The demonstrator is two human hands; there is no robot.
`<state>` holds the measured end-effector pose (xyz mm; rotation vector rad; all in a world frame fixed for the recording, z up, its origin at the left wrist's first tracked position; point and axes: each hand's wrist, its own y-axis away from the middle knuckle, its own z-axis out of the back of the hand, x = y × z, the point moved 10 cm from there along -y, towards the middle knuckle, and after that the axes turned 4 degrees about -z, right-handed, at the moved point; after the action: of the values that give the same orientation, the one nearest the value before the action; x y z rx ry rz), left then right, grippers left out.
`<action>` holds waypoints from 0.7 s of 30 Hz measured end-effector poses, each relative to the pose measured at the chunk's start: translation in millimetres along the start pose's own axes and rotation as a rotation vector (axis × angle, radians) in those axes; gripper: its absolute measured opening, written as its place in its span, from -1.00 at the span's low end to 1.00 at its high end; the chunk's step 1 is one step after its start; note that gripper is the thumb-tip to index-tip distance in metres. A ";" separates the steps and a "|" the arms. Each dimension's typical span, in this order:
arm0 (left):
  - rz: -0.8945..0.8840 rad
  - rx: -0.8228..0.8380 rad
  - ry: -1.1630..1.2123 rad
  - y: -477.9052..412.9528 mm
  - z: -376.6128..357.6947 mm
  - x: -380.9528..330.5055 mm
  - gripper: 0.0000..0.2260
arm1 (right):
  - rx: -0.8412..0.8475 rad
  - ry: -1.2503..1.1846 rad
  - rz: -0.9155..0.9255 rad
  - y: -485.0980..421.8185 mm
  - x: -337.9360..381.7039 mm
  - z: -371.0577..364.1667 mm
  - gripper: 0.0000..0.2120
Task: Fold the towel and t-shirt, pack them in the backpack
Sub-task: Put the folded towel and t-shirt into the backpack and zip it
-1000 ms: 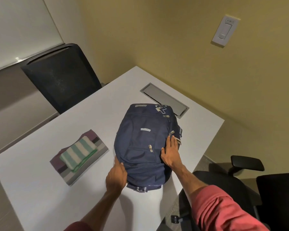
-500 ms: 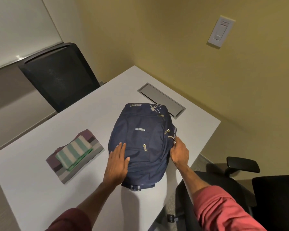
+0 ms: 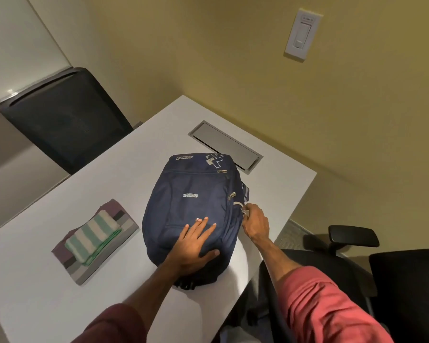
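Observation:
A navy backpack [image 3: 191,194] lies flat on the white table [image 3: 47,280], its zips closed as far as I can see. My left hand [image 3: 193,246] presses flat on its lower front, fingers spread. My right hand [image 3: 255,224] pinches a zip pull [image 3: 244,213] on the backpack's right side. To the left, a folded green-and-white striped towel [image 3: 92,236] lies on top of a folded purple-and-grey striped t-shirt [image 3: 124,220].
A grey cable hatch [image 3: 223,147] is set into the table behind the backpack. A black chair [image 3: 65,117] stands at the far left side. Another black chair with an armrest [image 3: 352,236] stands at the right, near the table's edge.
My left hand slid from the backpack's lower left edge up onto its front. My right hand left the front panel and took hold of the side zip pull.

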<state>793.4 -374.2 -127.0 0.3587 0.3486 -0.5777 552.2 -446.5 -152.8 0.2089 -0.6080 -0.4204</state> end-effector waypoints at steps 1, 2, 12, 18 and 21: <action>-0.018 0.003 -0.040 -0.1 -2.9 0.5 -0.25 | 0.000 0.010 -0.019 -2.2 -3.0 -2.0 -0.81; -0.035 0.002 -0.066 0.6 -5.1 1.3 -0.26 | -0.004 0.019 -0.034 -3.6 -5.1 -2.1 -0.83; -0.062 0.140 -0.153 -2.9 -9.4 3.8 -0.23 | 0.001 0.065 -0.020 -4.2 -5.8 0.4 -0.90; -0.076 0.083 -0.176 1.0 -8.0 4.2 -0.38 | -0.055 0.138 -0.011 9.8 1.6 5.4 -0.89; -0.044 0.042 -0.135 3.4 -9.5 3.7 -0.43 | -0.093 0.155 -0.006 21.8 0.3 12.1 -0.84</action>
<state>796.2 -369.3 -136.1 0.3512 0.2152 -0.6493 552.2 -427.9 -136.2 0.1526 -0.4343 -0.4328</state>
